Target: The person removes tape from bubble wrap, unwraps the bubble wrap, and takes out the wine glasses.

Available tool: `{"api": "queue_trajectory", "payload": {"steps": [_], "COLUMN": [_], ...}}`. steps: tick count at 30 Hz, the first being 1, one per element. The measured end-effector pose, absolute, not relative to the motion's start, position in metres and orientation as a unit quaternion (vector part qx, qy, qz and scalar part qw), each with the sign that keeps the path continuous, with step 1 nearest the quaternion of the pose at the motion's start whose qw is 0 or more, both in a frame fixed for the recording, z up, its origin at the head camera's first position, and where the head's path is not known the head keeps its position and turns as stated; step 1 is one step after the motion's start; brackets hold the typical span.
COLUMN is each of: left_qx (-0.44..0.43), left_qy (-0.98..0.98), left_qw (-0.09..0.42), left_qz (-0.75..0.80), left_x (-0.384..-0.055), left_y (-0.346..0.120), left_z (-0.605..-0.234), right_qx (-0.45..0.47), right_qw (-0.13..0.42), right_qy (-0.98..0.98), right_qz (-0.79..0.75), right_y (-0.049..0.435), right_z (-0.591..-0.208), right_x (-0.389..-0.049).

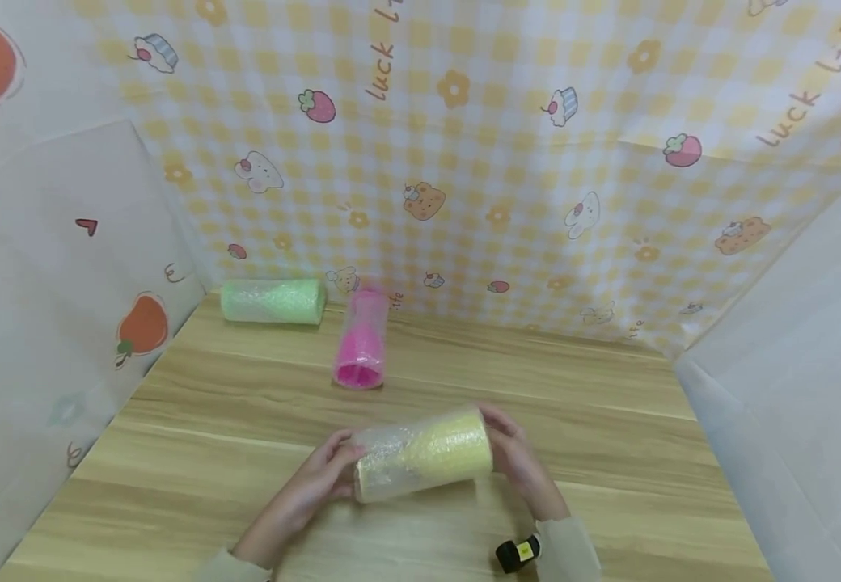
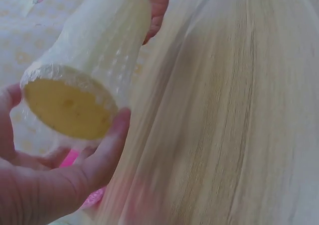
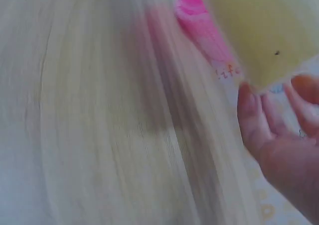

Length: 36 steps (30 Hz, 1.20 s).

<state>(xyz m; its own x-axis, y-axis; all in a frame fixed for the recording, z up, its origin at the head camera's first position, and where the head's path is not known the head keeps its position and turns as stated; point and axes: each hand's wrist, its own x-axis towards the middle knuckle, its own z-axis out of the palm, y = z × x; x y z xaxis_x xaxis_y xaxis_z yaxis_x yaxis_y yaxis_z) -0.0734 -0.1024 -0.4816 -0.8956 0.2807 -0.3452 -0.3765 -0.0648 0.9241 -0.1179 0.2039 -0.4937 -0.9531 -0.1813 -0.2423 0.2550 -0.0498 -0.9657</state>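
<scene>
The yellow wrapped item [image 1: 424, 454], in clear plastic, is held above the worktop [image 1: 573, 388] in the lower middle of the frame, its right end tilted a little higher; the left hand [image 1: 326, 469] grips its left end, thumb and fingers spread about the rim; the right hand [image 1: 509, 443] holds the right end, fingertips at its edge, the item's end hiding part of that hand.

Around them, the pink wrapped item [image 1: 360, 347] lies just left of centre, round end towards the viewer, near the yellow one but apart from it; further left and back, the green wrapped item [image 1: 272, 301] lies crosswise by the back cloth [image 1: 530, 182], just beside the pink one's far end; in the left wrist view the left hand covers part of the pink item; a small black object [image 1: 517, 554] sits beside the pale right cuff [image 1: 569, 550] at lower right of centre; a white cloth [image 1: 49, 307] with orange fruit and hearts fills the left of the frame.

"luck life" reads on the yellow-checked back cloth at upper right, and again, cut off by the edge, at upper centre; "life" shows beside the pink item in the right wrist view; the black object's yellow label is too small to read.
</scene>
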Motion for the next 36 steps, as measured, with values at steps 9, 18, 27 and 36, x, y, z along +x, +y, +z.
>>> {"api": "queue_trajectory", "payload": {"steps": [9,18,27,36], "left_qx": [-0.124,-0.064,0.040,0.051], "left_qy": [0.678,0.757,0.779,0.753], "left_qw": [0.129,0.085,0.063,0.019], "left_qz": [0.713,0.645,0.622,0.656], "left_x": [-0.056,-0.031,-0.011,-0.007], "left_y": [-0.078,-0.048,-0.034,-0.036], "left_z": [-0.479,-0.487,-0.496,-0.501], "right_qx": [0.063,-0.009,0.019,0.027], "right_qw": [0.141,0.189,0.203,0.272], "right_qy": [0.622,0.692,0.710,0.667], "right_qz": [-0.767,-0.697,-0.674,-0.693], "right_y": [0.183,0.145,0.146,0.146], "right_z": [-0.496,-0.491,-0.493,-0.492], "right_x": [-0.079,-0.060,-0.057,-0.053]}}
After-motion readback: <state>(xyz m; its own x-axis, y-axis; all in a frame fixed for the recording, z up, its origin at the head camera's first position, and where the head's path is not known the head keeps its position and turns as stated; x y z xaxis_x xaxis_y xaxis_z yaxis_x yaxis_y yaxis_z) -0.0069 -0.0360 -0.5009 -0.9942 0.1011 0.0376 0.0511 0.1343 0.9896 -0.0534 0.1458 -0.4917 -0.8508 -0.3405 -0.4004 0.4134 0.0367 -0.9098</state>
